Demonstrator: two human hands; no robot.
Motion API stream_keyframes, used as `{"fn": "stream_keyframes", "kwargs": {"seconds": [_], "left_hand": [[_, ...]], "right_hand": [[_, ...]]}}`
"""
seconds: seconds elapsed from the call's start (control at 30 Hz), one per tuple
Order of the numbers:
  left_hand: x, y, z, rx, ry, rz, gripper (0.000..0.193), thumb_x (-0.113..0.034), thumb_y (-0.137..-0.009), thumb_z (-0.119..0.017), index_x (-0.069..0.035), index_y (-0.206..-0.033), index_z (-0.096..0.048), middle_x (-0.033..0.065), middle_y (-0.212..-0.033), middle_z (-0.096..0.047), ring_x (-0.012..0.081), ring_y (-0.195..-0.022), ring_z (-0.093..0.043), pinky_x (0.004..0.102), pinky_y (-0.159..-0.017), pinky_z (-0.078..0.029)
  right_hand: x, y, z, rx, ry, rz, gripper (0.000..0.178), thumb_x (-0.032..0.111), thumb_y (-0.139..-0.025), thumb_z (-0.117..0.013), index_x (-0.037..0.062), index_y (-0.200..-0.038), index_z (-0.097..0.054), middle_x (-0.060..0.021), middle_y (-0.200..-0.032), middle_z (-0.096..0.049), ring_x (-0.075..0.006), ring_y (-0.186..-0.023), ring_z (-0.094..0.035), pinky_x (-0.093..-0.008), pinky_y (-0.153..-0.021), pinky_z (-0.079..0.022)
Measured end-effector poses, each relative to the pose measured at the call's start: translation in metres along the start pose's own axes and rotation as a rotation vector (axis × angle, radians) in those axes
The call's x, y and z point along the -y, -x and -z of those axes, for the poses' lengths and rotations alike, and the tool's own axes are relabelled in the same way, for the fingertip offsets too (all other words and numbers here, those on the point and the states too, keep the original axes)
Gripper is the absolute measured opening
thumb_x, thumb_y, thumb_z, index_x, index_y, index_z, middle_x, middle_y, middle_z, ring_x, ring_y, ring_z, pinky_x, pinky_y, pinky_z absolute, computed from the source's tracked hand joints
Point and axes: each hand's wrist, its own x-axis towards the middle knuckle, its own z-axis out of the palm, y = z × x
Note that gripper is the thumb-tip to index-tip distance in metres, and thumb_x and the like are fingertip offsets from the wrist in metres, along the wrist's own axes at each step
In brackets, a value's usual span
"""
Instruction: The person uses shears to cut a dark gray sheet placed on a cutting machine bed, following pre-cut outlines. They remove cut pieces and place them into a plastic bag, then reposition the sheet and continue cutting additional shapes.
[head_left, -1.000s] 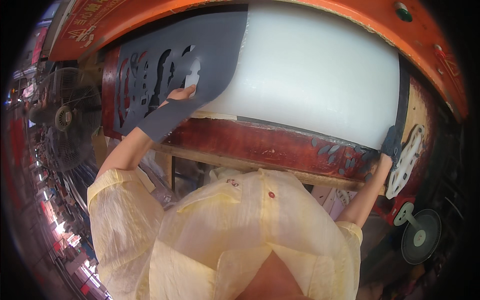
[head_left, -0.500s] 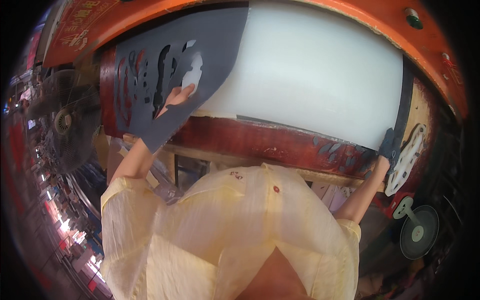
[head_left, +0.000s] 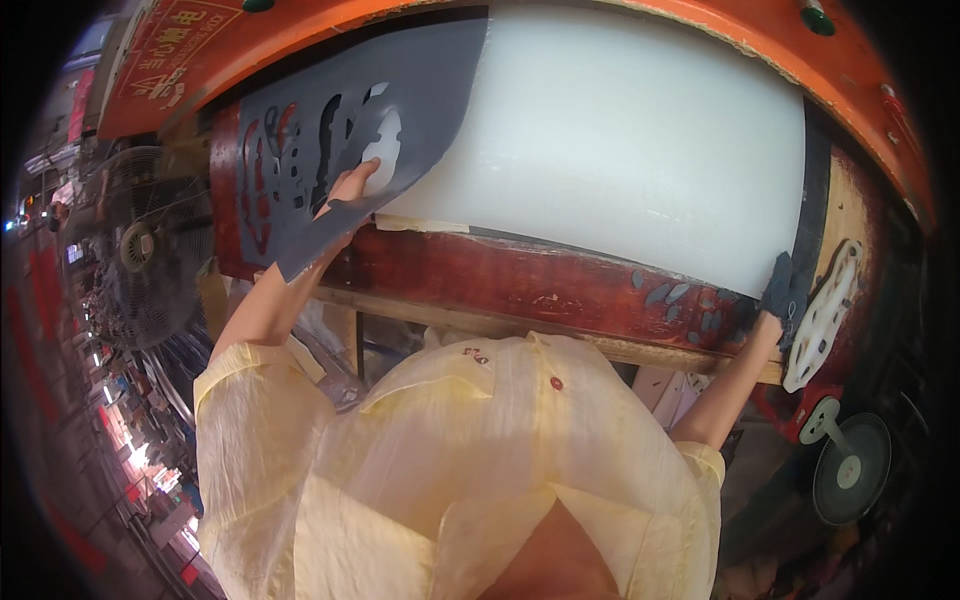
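My bare left hand [head_left: 350,186] reaches up through a cut-out near the front edge of a dark grey sheet [head_left: 430,110]. Its fingers close on the sheet beside a wide opening, and a loose corner drapes over the wrist. Several shaped cut-outs run through the sheet's left part. Under it, a white board [head_left: 630,150] shows to the right. In a dark glove, my right hand [head_left: 778,295] rests at the board's near right corner, by a dark strip [head_left: 815,185]; its fingers blend into the dark surface. Right beside it lies a pale, long cutting die [head_left: 826,318] with holes.
Small grey cut pieces [head_left: 675,292] lie on the red front ledge [head_left: 480,270]. An orange machine beam [head_left: 700,18] arches over the far side. One fan [head_left: 135,245] stands at the left and a smaller fan [head_left: 850,470] at the lower right.
My left hand has shifted slightly down and left within the cut-out, and the sheet has moved a little left with it. My right hand stays at the board's corner.
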Motion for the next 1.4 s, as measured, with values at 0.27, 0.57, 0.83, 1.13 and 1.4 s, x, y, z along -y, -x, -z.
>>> {"fn": "stream_keyframes", "kwargs": {"seconds": [0.27, 0.57, 0.83, 1.13, 1.4], "left_hand": [[0.001, -0.021, 0.015, 0.115, -0.244, 0.134, 0.069, -0.065, -0.079, -0.051, -0.013, -0.125, -0.053, 0.0024, -0.114, -0.058, 0.0143, -0.104, -0.049, 0.0294, -0.074, -0.036], [0.036, 0.000, 0.020, 0.156, 0.035, -0.353, 0.041, -0.041, -0.092, -0.053, -0.003, -0.107, -0.057, 0.0013, -0.075, -0.058, 0.0084, -0.062, -0.052, 0.0216, -0.054, -0.041], [0.050, -0.023, 0.040, 0.416, -0.102, -0.462, 0.031, -0.028, -0.093, -0.053, 0.000, -0.102, -0.062, -0.0041, -0.082, -0.058, 0.0050, -0.070, -0.049, 0.0214, -0.061, -0.040], [0.062, -0.018, -0.001, -0.130, -0.143, -0.521, 0.051, -0.041, -0.094, -0.049, 0.006, -0.113, -0.057, 0.0153, -0.096, -0.064, 0.0209, -0.084, -0.057, 0.0314, -0.078, -0.044], [0.074, -0.036, 0.010, -0.172, -0.150, -0.361, 0.051, -0.039, -0.091, -0.053, 0.007, -0.112, -0.057, 0.0173, -0.100, -0.063, 0.0222, -0.092, -0.057, 0.0326, -0.081, -0.043]], "right_hand": [[-0.033, -0.032, -0.016, -0.067, -0.026, -0.159, 0.051, 0.041, -0.088, -0.053, 0.0035, -0.122, -0.056, -0.0183, -0.118, -0.060, -0.0305, -0.103, -0.058, -0.0356, -0.088, -0.044], [-0.032, -0.016, -0.020, -0.057, 0.040, -0.052, 0.054, 0.046, -0.087, -0.050, 0.0058, -0.123, -0.056, -0.0193, -0.119, -0.059, -0.0339, -0.105, -0.057, -0.0390, -0.090, -0.043], [-0.032, 0.005, -0.001, -0.131, 0.144, -0.030, 0.057, 0.050, -0.086, -0.047, 0.0078, -0.123, -0.055, -0.0201, -0.120, -0.058, -0.0369, -0.107, -0.055, -0.0420, -0.091, -0.042], [0.000, 0.032, 0.019, -0.059, 0.090, -0.044, 0.060, 0.055, -0.085, -0.044, 0.0102, -0.124, -0.055, -0.0210, -0.120, -0.057, -0.0403, -0.109, -0.054, -0.0455, -0.093, -0.042], [0.026, 0.032, 0.017, -0.038, 0.245, -0.148, 0.060, 0.056, -0.087, -0.042, 0.0083, -0.121, -0.056, -0.0240, -0.113, -0.059, -0.0398, -0.104, -0.057, -0.0457, -0.089, -0.043]]}}
